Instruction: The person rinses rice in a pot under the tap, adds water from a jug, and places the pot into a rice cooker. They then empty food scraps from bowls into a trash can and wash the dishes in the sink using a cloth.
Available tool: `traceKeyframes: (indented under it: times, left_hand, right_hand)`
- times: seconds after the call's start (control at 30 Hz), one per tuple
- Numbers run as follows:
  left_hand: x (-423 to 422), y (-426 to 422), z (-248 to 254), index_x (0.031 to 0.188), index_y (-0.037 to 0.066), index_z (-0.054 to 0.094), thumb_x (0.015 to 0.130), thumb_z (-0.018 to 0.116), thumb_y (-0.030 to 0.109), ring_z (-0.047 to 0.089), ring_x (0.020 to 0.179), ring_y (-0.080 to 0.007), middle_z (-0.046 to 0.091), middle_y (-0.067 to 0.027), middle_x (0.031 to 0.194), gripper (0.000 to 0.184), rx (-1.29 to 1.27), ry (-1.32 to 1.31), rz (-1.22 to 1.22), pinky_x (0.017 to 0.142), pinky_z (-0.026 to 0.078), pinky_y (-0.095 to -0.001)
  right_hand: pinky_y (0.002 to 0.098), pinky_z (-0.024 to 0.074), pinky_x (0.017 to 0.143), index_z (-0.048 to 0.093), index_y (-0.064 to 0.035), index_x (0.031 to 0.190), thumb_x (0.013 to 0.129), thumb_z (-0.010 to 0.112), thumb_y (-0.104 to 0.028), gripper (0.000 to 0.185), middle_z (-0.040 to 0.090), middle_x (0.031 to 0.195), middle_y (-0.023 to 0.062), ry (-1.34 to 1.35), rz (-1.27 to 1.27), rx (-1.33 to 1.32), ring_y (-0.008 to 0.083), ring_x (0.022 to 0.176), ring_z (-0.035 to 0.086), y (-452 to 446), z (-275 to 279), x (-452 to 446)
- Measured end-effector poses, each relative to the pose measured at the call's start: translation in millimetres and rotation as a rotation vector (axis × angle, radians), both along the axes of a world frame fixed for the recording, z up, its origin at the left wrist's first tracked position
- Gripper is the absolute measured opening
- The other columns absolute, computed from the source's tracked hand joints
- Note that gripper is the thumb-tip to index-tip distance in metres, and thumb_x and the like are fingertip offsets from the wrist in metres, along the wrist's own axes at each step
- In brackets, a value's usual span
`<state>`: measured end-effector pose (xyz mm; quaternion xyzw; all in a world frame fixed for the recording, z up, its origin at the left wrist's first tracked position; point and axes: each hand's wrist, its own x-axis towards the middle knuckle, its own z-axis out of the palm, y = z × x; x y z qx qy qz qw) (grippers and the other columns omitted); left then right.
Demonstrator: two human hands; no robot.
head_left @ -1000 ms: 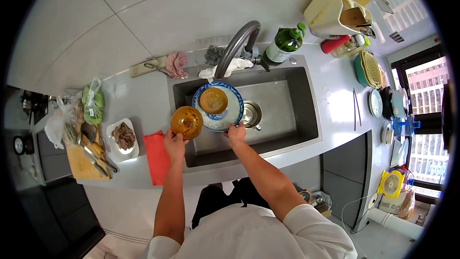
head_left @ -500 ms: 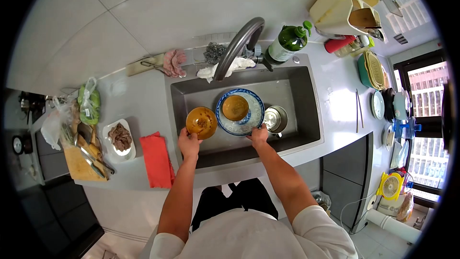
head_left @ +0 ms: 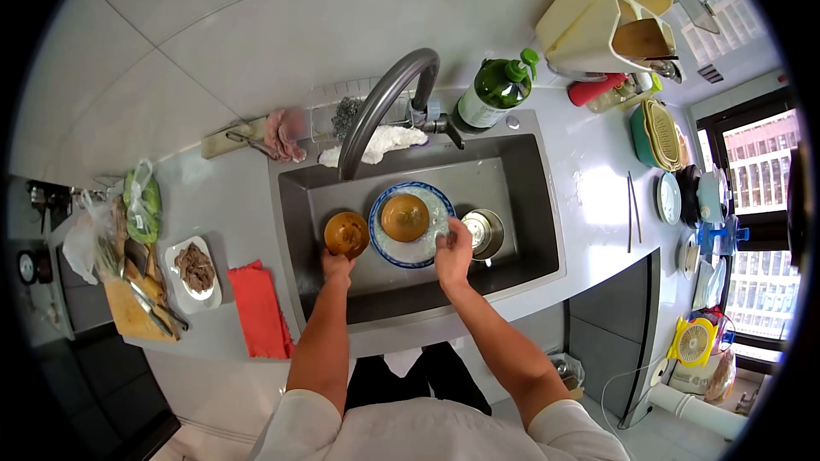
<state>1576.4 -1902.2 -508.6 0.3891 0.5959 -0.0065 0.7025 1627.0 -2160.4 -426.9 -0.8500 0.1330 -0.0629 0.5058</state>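
Observation:
My left hand (head_left: 338,265) grips a small amber bowl (head_left: 346,234) by its near rim, at the left side of the sink (head_left: 367,306). To its right, a blue-rimmed plate (head_left: 396,258) lies in the sink. A second amber bowl (head_left: 405,218) sits on that plate. Over the plate's right edge is my right hand (head_left: 453,249), slightly blurred, its fingers apart and nothing visible in them. A metal cup (head_left: 489,239) with a handle stands in the sink just right of this hand.
A curved faucet (head_left: 376,111) arches over the sink. Behind it are a white cloth (head_left: 380,143) and a green soap bottle (head_left: 495,94). On the left counter lie a red cloth (head_left: 259,312), a dish of meat (head_left: 195,269) and knives (head_left: 145,299). Chopsticks (head_left: 633,212) lie on the right.
My right hand has released the plate's near right rim and moved up over its edge. My left hand still holds its bowl. The camera view has shifted slightly.

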Motion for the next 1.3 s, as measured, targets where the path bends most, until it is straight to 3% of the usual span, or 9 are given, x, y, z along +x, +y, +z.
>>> traceKeyframes:
  times: [0.1,0.23,0.3,0.4,0.6,0.67,0.83,1.1,1.3]
  left_hand:
    - [-2,5,8,0.153,0.012,0.044,0.103,0.057,0.001,0.054,0.137,-0.0335,0.049,-0.0133,0.153,0.053,0.024,0.085,-0.164,0.104,0.054,-0.0443]
    - [10,-10,69,0.146,0.007,0.053,0.095,0.064,0.001,0.061,0.126,-0.0296,0.061,-0.0164,0.137,0.052,0.761,0.197,-0.651,0.098,0.055,-0.036]
    - [20,-19,92,0.144,0.005,0.055,0.093,0.066,0.0,0.065,0.12,-0.0295,0.063,-0.0177,0.131,0.052,1.134,0.112,-0.673,0.095,0.055,-0.0356]
    - [54,-29,155,0.142,0.007,0.059,0.091,0.073,0.006,0.064,0.115,-0.0293,0.061,-0.0181,0.135,0.053,0.731,-0.38,-0.616,0.1,0.052,-0.0449]
    - [93,-92,311,0.148,0.008,0.052,0.084,0.084,0.013,0.061,0.116,-0.0375,0.061,-0.0176,0.136,0.072,1.48,-0.567,-0.743,0.107,0.046,-0.0482]
    - [111,-110,312,0.156,0.011,0.044,0.08,0.086,0.017,0.057,0.126,-0.0397,0.063,-0.0146,0.134,0.087,1.356,-0.773,-0.845,0.104,0.044,-0.0514]
    - [155,-155,259,0.119,0.002,0.071,0.103,0.068,0.02,0.067,0.092,-0.0118,0.074,-0.0049,0.098,0.024,0.559,-0.843,-0.866,0.081,0.05,-0.0256]
    - [189,-207,306,0.126,-0.001,0.063,0.111,0.052,0.018,0.07,0.106,-0.0196,0.072,-0.0091,0.12,0.027,-0.445,-0.795,-0.567,0.094,0.057,-0.0352]
    - [238,-213,294,0.128,-0.003,0.062,0.108,0.057,0.011,0.07,0.108,-0.0233,0.071,-0.0126,0.121,0.025,-0.348,-0.842,-0.616,0.095,0.057,-0.039]
  right_hand:
    - [0.0406,0.0537,0.085,0.071,-0.0096,0.126,0.092,0.07,-0.002,0.035,0.062,0.11,0.0143,-0.193,0.235,0.115,0.031,0.096,0.063,27,124,51]
    - [0.0422,0.0513,0.087,0.073,-0.0091,0.122,0.089,0.077,-0.009,0.033,0.062,0.108,0.0146,-0.456,0.302,-0.182,0.0341,0.096,0.062,65,198,119]
    - [0.0432,0.0506,0.087,0.074,-0.0088,0.117,0.088,0.079,-0.012,0.029,0.062,0.108,0.0141,-0.543,0.273,-0.315,0.0343,0.094,0.061,71,214,138]
    - [0.0442,0.0492,0.089,0.074,-0.0091,0.111,0.087,0.08,-0.018,0.026,0.065,0.1,0.0123,-0.567,0.393,-0.38,0.034,0.095,0.061,58,212,154]
    - [0.0336,0.0492,0.068,0.069,-0.0038,0.104,0.101,0.072,-0.025,0.021,0.066,0.083,0.0048,-0.116,0.566,0.197,0.0144,0.073,0.057,-4,234,150]
    - [0.0302,0.0459,0.065,0.068,-0.003,0.105,0.105,0.067,-0.028,0.025,0.062,0.079,0.0013,-0.097,0.574,0.22,0.0095,0.071,0.051,-27,241,153]
    - [0.0309,0.046,0.065,0.07,-0.0016,0.099,0.105,0.067,-0.037,0.036,0.062,0.076,0.0013,0.001,0.49,0.193,0.0102,0.07,0.052,-90,245,166]
    - [0.044,0.0549,0.072,0.074,-0.0075,0.106,0.103,0.065,-0.044,0.037,0.073,0.082,0.0181,-0.11,0.338,-0.157,0.0343,0.077,0.072,-146,253,200]
    - [0.0501,0.0567,0.083,0.053,-0.033,0.149,0.103,0.056,-0.026,0.047,0.073,0.108,0.0188,-0.253,0.443,-0.498,0.0391,0.099,0.072,-137,295,233]
